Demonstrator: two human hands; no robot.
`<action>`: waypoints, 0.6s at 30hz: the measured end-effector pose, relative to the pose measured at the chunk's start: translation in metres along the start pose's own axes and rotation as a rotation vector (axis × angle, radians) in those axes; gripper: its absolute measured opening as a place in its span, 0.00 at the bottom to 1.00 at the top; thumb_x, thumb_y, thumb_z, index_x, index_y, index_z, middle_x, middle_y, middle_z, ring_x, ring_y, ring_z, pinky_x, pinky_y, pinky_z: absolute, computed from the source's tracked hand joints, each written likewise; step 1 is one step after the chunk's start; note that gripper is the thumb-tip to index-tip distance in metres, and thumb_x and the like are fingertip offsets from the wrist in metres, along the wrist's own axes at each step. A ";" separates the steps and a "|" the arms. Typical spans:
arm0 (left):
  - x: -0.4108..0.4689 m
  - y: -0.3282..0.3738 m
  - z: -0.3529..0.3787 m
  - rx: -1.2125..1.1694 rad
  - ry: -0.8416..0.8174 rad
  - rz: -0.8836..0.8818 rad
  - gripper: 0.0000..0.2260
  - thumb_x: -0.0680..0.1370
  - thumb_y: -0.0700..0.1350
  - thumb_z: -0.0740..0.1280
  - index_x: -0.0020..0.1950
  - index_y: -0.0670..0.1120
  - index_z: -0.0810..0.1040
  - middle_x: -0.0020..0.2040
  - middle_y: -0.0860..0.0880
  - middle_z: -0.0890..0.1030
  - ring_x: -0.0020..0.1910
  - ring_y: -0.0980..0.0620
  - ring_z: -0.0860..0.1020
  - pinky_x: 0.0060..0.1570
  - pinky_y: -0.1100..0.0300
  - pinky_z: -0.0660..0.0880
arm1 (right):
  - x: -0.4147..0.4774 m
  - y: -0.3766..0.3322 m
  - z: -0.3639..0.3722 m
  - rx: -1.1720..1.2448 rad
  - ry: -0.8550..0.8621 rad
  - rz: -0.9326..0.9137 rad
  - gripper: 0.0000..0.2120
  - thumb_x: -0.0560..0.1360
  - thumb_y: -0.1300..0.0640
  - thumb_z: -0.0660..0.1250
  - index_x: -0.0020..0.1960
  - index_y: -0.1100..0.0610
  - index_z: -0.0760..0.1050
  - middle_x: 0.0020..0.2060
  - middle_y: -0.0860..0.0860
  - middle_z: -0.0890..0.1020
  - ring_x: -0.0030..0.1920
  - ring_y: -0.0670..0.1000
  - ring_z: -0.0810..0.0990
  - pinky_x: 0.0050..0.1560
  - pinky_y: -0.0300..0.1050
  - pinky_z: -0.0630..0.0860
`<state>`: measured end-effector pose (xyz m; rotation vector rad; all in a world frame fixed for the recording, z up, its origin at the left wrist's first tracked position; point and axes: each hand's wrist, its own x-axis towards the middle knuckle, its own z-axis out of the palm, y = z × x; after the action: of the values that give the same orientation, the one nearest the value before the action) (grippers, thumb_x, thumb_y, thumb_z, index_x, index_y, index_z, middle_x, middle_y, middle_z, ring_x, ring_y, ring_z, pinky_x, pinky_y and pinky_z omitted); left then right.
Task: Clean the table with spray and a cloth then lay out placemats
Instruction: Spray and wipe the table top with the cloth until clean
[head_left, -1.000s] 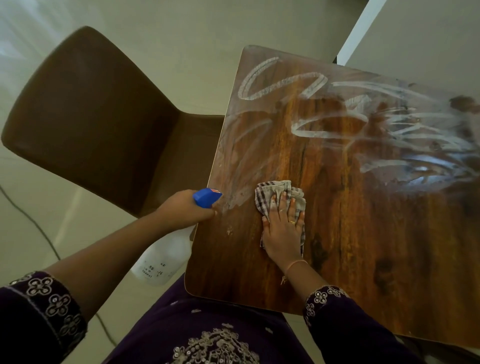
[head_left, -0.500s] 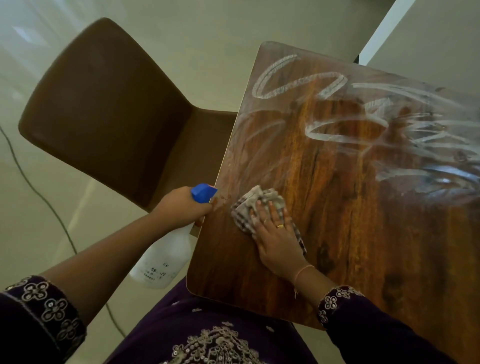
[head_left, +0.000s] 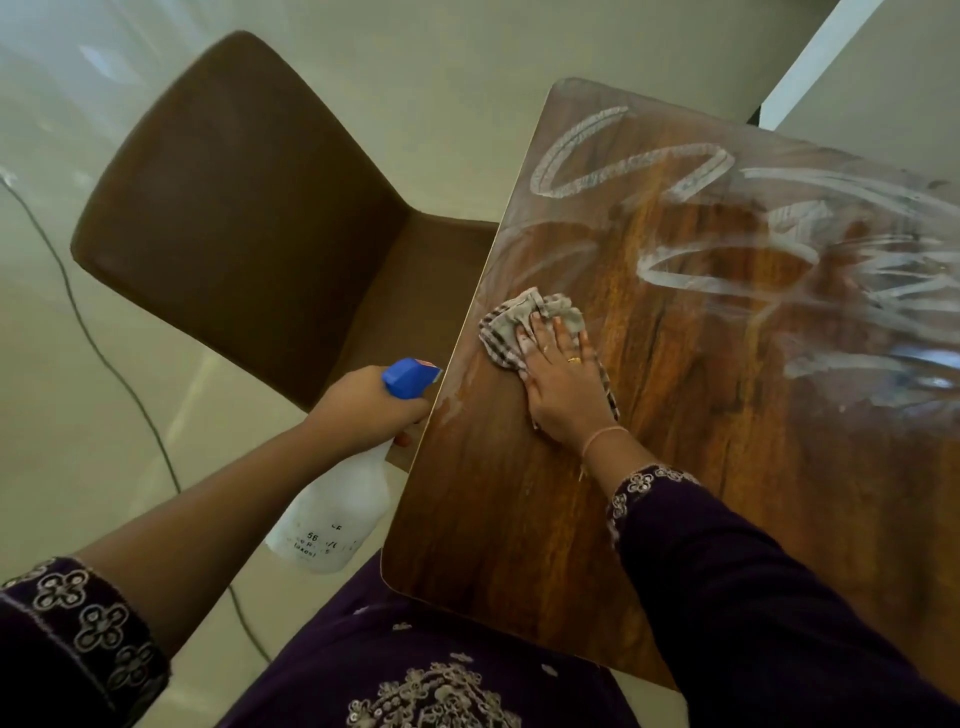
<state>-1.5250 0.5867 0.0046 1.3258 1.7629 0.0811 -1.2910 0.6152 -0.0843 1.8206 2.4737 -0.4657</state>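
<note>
My right hand presses flat on a crumpled checked cloth near the left edge of the dark wooden table. White foamy spray streaks loop across the far half of the tabletop. My left hand grips the neck of a white spray bottle with a blue nozzle, held just off the table's left edge with its body hanging below table level.
A brown chair stands at the table's left side, its seat tucked partly under the edge. A thin dark cable runs over the pale floor at the left. A white wall edge rises beyond the table's far corner.
My right hand has slid the cloth leftward and then farther up along the table's left edge. The left hand keeps the spray bottle beside the edge.
</note>
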 end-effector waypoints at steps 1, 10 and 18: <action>-0.001 -0.001 0.000 -0.016 0.005 -0.002 0.06 0.73 0.45 0.69 0.40 0.49 0.73 0.28 0.53 0.77 0.22 0.63 0.76 0.27 0.67 0.70 | -0.004 -0.006 0.002 0.011 -0.009 0.004 0.25 0.81 0.52 0.50 0.77 0.54 0.54 0.78 0.53 0.49 0.78 0.56 0.43 0.75 0.61 0.42; -0.001 0.001 -0.010 -0.048 0.045 0.005 0.06 0.74 0.44 0.67 0.39 0.45 0.73 0.28 0.52 0.76 0.26 0.58 0.76 0.30 0.66 0.69 | -0.059 -0.038 0.024 -0.109 -0.149 -0.615 0.27 0.78 0.51 0.56 0.77 0.53 0.58 0.77 0.54 0.53 0.77 0.59 0.48 0.74 0.63 0.42; 0.001 -0.007 -0.017 -0.063 0.122 -0.034 0.06 0.73 0.44 0.68 0.44 0.42 0.75 0.31 0.48 0.76 0.27 0.58 0.77 0.31 0.64 0.72 | 0.039 -0.010 -0.007 -0.134 -0.055 -0.428 0.27 0.80 0.53 0.53 0.78 0.53 0.52 0.78 0.53 0.51 0.78 0.56 0.46 0.75 0.56 0.40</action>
<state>-1.5412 0.5919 0.0102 1.2677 1.8691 0.2006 -1.3111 0.6504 -0.0837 1.2112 2.7779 -0.3438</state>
